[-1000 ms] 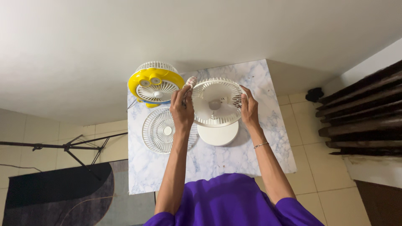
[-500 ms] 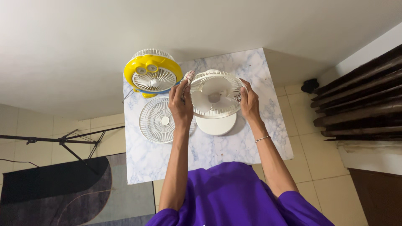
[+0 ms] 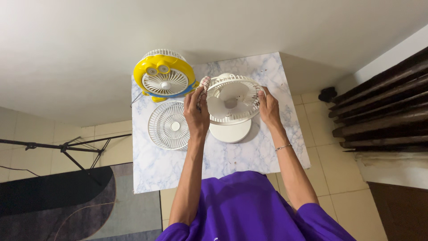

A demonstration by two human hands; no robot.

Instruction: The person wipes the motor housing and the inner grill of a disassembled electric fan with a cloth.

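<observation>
From the head camera, the desk [image 3: 267, 156] under my arms is a square slab with a pale marble pattern of grey-blue veins, smooth and matt. On it stands a white plastic fan [image 3: 232, 105] with a round disc base and a domed cage of thin radial ribs; its front is open, so the broad smooth blades show. It sits near the middle of the desk, towards the far edge. My left hand [image 3: 197, 111] has its grip closed on the cage's left rim, fingers curled over the top, with a bit of patterned cloth [image 3: 204, 83] at the fingertips. My right hand [image 3: 269, 108] is clamped on the right rim, a thin bracelet [image 3: 283, 147] on that wrist. Both forearms reach straight out from my purple shirt [image 3: 249, 209]. Just left of my left hand a flat, round white grille [image 3: 169, 125] lies loose on the desk. Behind it stands a yellow fan [image 3: 164, 78] with a glossy rounded shell and a white ribbed front.
</observation>
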